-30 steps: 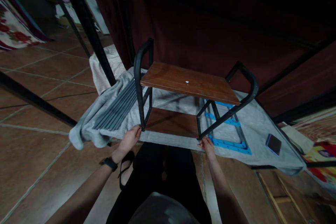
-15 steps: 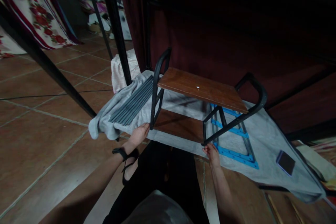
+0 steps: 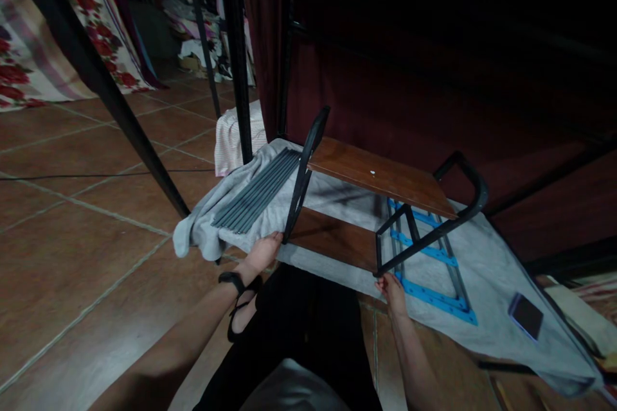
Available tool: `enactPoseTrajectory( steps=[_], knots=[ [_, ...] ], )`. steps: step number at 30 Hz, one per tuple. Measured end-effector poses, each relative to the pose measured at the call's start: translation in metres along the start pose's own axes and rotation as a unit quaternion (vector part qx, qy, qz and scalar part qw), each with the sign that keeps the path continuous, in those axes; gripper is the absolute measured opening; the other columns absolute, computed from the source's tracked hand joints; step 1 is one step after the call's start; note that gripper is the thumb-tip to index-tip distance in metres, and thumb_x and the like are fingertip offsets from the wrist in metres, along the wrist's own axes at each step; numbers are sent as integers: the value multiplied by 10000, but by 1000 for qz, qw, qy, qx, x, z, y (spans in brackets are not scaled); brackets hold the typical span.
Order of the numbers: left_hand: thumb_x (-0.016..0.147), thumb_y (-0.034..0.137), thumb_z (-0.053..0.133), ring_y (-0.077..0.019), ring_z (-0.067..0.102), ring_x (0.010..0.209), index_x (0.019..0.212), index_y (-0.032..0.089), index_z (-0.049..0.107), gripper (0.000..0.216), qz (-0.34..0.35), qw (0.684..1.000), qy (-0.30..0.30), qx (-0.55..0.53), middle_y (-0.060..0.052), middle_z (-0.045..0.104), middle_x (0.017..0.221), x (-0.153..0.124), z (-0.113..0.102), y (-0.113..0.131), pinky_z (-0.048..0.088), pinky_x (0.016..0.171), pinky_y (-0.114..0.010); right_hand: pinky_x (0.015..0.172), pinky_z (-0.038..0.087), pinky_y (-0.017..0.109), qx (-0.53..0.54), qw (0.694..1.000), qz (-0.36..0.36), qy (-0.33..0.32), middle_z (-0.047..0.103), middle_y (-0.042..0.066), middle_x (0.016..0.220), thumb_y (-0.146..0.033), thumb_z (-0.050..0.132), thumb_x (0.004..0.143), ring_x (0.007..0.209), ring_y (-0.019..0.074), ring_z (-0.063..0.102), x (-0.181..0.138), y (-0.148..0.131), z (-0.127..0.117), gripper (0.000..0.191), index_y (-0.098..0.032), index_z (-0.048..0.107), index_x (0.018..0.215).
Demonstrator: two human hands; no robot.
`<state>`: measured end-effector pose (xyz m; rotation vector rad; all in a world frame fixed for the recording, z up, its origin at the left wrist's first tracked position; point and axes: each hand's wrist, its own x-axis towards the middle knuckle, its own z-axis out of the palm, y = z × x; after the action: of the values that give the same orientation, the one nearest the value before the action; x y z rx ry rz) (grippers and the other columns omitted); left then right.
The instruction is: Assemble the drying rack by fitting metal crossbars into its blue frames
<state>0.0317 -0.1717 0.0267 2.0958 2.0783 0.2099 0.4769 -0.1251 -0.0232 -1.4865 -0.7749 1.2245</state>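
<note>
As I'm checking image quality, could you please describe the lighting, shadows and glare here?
Head view: dim, with the dark red backdrop fading to black above; head view: pale glare on the brown tiled floor, lower left; head view: shadows on the grey cloth behind the lower brown wooden board.

Room: a home was indicated.
Floral cloth: was hung curtain-like at ten o'clock.
Floor tiles: were laid out toward nine o'clock.
Household clutter: was piled at eleven o'clock.
</note>
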Motion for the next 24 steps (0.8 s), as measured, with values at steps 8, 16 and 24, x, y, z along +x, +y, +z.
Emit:
enactPoseTrajectory(
  steps=[8, 16, 24],
  knots=[
    [922, -4, 413, -263, 750, 1026, 1198, 125, 645, 384, 28, 999, 16, 7, -193, 729, 1161, 1, 5, -6, 592, 902, -379, 741, 628, 319, -4, 1000, -11, -9, 603, -51, 617, -484, 812, 621, 581, 126, 547, -2, 2, -4, 312, -247, 613, 668],
    [928, 9, 425, -261, 725, 1101, 1343, 156, 590, 471, 41, 999, 31, 17, -179, 708, 1241, -8, 5, -9, 583, 904, -400, 749, 631, 334, -9, 1000, -3, -9, 603, -55, 621, -473, 822, 641, 566, 127, 551, -5, -1, -5, 299, -245, 644, 717],
    [940, 16, 341, -291, 700, 1092, 1380, 205, 607, 548, 54, 997, 6, 54, -173, 710, 1173, -10, 1, -11, 552, 832, -380, 739, 640, 343, -7, 1000, 2, -4, 622, -43, 626, -521, 847, 626, 574, 135, 553, -5, 0, -6, 335, -253, 670, 720]
  ],
)
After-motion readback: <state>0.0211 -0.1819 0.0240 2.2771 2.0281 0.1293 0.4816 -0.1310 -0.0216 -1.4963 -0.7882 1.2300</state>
